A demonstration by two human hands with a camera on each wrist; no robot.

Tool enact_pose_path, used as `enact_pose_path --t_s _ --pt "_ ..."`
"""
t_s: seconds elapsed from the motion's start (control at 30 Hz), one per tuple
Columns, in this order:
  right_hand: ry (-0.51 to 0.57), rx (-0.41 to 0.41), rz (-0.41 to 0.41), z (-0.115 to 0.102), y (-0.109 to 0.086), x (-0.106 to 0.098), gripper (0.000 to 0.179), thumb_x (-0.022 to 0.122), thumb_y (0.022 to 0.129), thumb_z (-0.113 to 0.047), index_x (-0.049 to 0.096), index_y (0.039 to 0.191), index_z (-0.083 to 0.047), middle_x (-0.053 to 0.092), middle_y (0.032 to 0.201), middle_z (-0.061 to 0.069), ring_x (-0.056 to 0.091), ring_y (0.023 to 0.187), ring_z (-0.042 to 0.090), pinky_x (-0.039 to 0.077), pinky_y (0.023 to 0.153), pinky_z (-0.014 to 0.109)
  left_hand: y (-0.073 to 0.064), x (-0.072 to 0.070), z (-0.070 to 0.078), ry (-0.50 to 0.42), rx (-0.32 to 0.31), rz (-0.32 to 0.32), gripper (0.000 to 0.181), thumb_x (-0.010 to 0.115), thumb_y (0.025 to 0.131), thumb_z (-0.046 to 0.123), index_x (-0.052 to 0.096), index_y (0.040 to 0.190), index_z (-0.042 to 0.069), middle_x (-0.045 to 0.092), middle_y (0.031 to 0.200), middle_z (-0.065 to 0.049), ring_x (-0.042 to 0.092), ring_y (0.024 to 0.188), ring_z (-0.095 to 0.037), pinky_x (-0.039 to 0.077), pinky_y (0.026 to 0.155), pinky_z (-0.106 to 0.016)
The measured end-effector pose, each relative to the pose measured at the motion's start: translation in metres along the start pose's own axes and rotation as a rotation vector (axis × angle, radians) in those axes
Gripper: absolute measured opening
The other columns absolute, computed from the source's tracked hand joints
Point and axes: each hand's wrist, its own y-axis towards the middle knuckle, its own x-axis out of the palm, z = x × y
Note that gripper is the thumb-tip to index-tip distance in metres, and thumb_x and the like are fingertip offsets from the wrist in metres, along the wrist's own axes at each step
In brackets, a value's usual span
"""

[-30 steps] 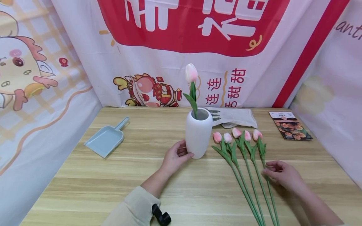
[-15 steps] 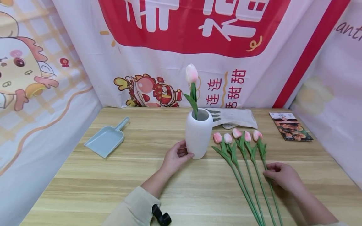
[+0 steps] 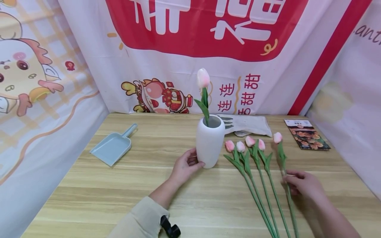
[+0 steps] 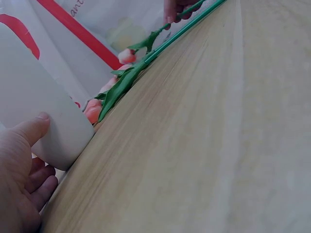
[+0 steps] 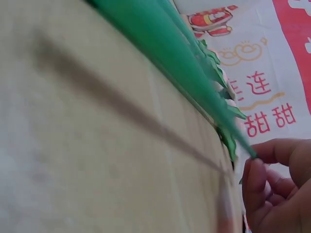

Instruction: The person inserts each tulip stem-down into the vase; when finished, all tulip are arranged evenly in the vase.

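My left hand (image 3: 185, 168) grips the lower left side of a white vase (image 3: 210, 142), thumb in front and fingers curled around the side. The vase stands upright with one pale pink tulip (image 3: 203, 78) in it, leaning to the left. My right hand (image 3: 306, 185) pinches the stem of another artificial tulip (image 3: 281, 155) between thumb and fingertips. In the right wrist view, the green stem (image 5: 194, 82) runs from the pinch towards the camera, above its shadow. Left of that stem, several more pink tulips (image 3: 249, 141) lie side by side on the table.
A light blue dustpan (image 3: 112, 148) lies on the left of the wooden table (image 3: 119, 198). Behind the vase are folded pale cloth gloves (image 3: 253, 125). A seed packet with a flower picture (image 3: 308, 135) lies at the back right. Printed cloth (image 3: 166, 66) hangs behind.
My right hand has moved slightly right and lifted its tulip, drawing it away from the other tulips. The left hand and the vase stay in place.
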Motion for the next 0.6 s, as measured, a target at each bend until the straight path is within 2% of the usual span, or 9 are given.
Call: enact_pose_path --t_s 0.07,0.17,0.2,0.27,0.4,0.6 --pt "0.081 -0.011 -0.004 0.0 -0.001 -0.003 0.043 0.064 0.094 -0.02 0.057 0.129 0.003 0.064 0.074 -0.014 0.06 0.064 0.003 0.058 0.06 0.022 -0.002 0.0 0.006 0.002 -0.002 -0.004 0.055 0.074 0.083 0.002 0.052 0.133 -0.006 0.061 0.126 -0.029 0.061 0.117 -0.043 0.052 0.102 -0.05" --pt "0.239 -0.007 -0.021 -0.001 -0.001 -0.006 0.012 0.065 0.095 -0.02 0.07 0.106 -0.021 0.065 0.075 -0.016 0.06 0.067 0.0 0.058 0.061 0.019 -0.001 -0.001 0.003 0.006 0.004 -0.007 0.056 0.076 0.084 0.005 0.053 0.133 -0.004 0.062 0.126 -0.027 0.062 0.116 -0.04 0.053 0.102 -0.047" --pt "0.295 -0.001 -0.024 -0.003 -0.001 -0.007 0.009 0.067 0.094 -0.021 0.069 0.097 -0.029 0.065 0.076 -0.016 0.06 0.068 0.0 0.058 0.062 0.018 0.0 -0.001 -0.001 0.003 0.004 -0.007 0.057 0.076 0.083 0.006 0.053 0.134 -0.002 0.062 0.127 -0.026 0.062 0.117 -0.039 0.053 0.101 -0.046" --pt "0.405 0.011 -0.03 -0.007 -0.002 -0.007 0.021 0.069 0.093 -0.02 0.067 0.083 -0.039 0.066 0.077 -0.017 0.06 0.071 -0.001 0.058 0.063 0.017 0.005 0.0 -0.012 0.009 0.009 -0.005 0.059 0.077 0.083 0.01 0.052 0.135 0.0 0.062 0.127 -0.024 0.063 0.116 -0.037 0.054 0.101 -0.043" --pt "0.563 0.006 -0.041 -0.017 -0.004 -0.006 0.024 0.069 0.093 -0.017 0.069 0.08 -0.037 0.067 0.079 -0.016 0.062 0.074 0.0 0.058 0.066 0.016 0.004 -0.002 -0.011 0.02 0.006 -0.012 0.06 0.078 0.083 0.013 0.052 0.136 0.001 0.063 0.128 -0.023 0.063 0.117 -0.036 0.055 0.1 -0.041" --pt "0.762 -0.037 -0.061 -0.033 -0.003 0.0 0.022 0.066 0.093 -0.011 0.07 0.085 -0.031 0.068 0.079 -0.012 0.066 0.073 0.003 0.059 0.067 0.017 0.003 -0.002 -0.011 0.023 0.005 -0.013 0.06 0.078 0.083 0.014 0.052 0.136 0.002 0.063 0.128 -0.022 0.063 0.117 -0.035 0.054 0.101 -0.041"
